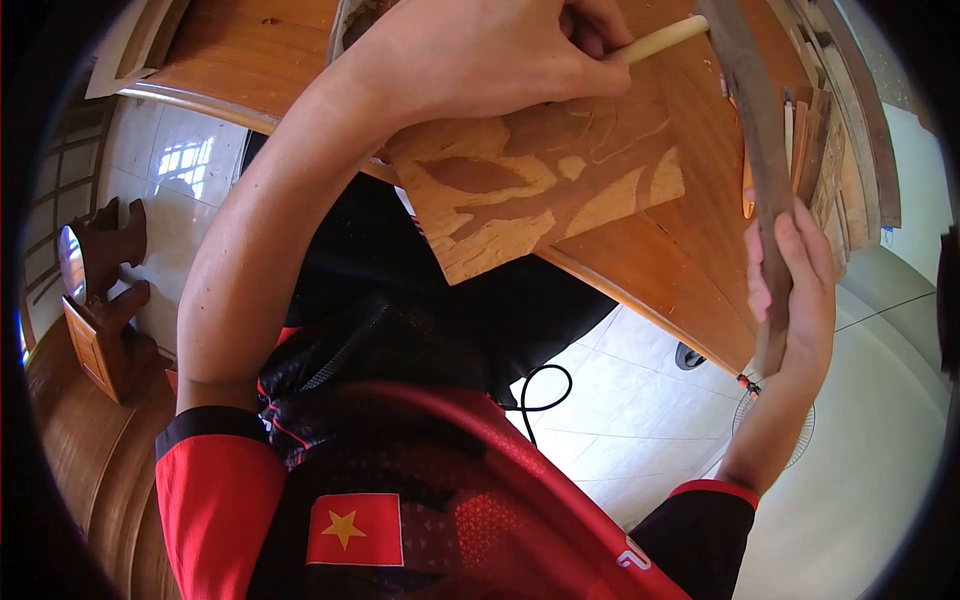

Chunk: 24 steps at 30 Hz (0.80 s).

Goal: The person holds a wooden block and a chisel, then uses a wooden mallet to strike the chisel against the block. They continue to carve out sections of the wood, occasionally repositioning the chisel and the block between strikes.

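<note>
My left hand [520, 55] reaches across the top of the view, fingers closed round a pale round stick [668, 40]. The stick's far end meets or overlaps the upper part of a long dark wooden strip [755, 110]. My right hand [800, 255] is wrapped round the lower end of that strip, which slants over the right side of the table. Below my left hand lies a wooden board [500, 205] with a two-tone pattern of light and dark shapes, one corner jutting past the table edge. Part of the board is hidden by my left hand and wrist.
The varnished wooden table [640, 265] runs diagonally across the view. Several wooden strips and pencils [800, 130] lie at its right edge. A black cable [545, 390] loops beside my lap, and a fan [775, 425] stands beneath my right forearm. Carved wooden furniture [105, 330] stands at left.
</note>
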{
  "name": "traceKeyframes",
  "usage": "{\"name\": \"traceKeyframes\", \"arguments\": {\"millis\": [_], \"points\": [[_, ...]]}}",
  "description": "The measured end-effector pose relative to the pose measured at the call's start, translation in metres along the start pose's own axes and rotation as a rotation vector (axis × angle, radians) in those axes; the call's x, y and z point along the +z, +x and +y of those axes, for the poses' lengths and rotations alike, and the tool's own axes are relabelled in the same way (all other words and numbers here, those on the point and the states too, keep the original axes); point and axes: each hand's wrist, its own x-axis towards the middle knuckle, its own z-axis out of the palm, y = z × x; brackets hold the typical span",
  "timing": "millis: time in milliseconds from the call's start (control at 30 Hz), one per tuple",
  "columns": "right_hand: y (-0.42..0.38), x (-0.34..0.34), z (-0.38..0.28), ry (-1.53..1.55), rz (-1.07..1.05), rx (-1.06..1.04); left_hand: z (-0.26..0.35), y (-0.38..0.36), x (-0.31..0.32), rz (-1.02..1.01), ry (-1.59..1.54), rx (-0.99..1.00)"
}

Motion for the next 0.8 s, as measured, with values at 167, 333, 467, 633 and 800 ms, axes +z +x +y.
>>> {"name": "traceKeyframes", "arguments": {"millis": [167,333,467,633,800], "points": [[0.004,0.001,-0.012,-0.090,-0.039,0.000,0.000,-0.001,0.004,0.032,0.039,-0.042],[0.017,-0.001,-0.020,-0.033,0.003,-0.066,-0.003,-0.001,0.004,0.014,0.028,-0.047],[0.014,0.006,-0.026,-0.114,0.042,-0.022,-0.019,0.002,0.005,-0.004,-0.011,-0.047],[0.017,0.002,-0.023,-0.228,-0.079,0.054,-0.002,-0.001,0.003,0.026,0.035,-0.061],[0.019,-0.002,-0.030,-0.199,-0.046,0.003,-0.001,-0.003,0.003,0.032,0.049,-0.048]]}}
